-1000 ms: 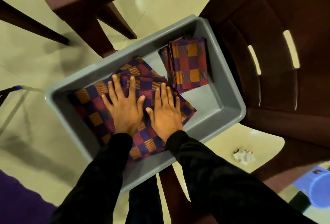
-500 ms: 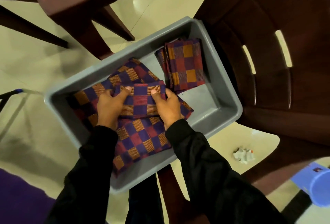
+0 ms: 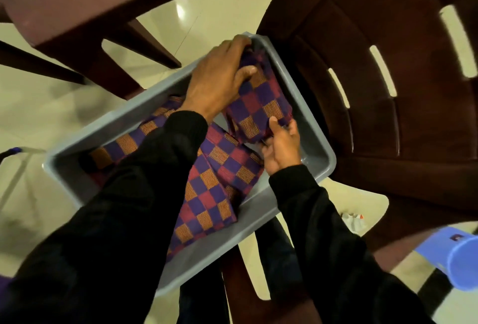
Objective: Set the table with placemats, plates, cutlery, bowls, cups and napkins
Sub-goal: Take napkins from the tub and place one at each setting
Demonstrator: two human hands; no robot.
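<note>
Nearest, black sleeves over a grey tub (image 3: 287, 210) holding large checked cloths (image 3: 207, 194) flat at its near end. Further in, right hand (image 3: 282, 148) curled, thumb and fingers pinching the near edge of a folded stack of checked napkins (image 3: 261, 101) at the tub's far right end. Beyond, left hand (image 3: 219, 75) gripping the stack's far end, thumb pressed on top. Past that, dark brown chair (image 3: 388, 65) and cream floor (image 3: 207, 10).

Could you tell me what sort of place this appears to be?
Probably a home dining area: dark plastic chairs stand on a pale tiled floor, and a grey tub holds checked cloths.
</note>
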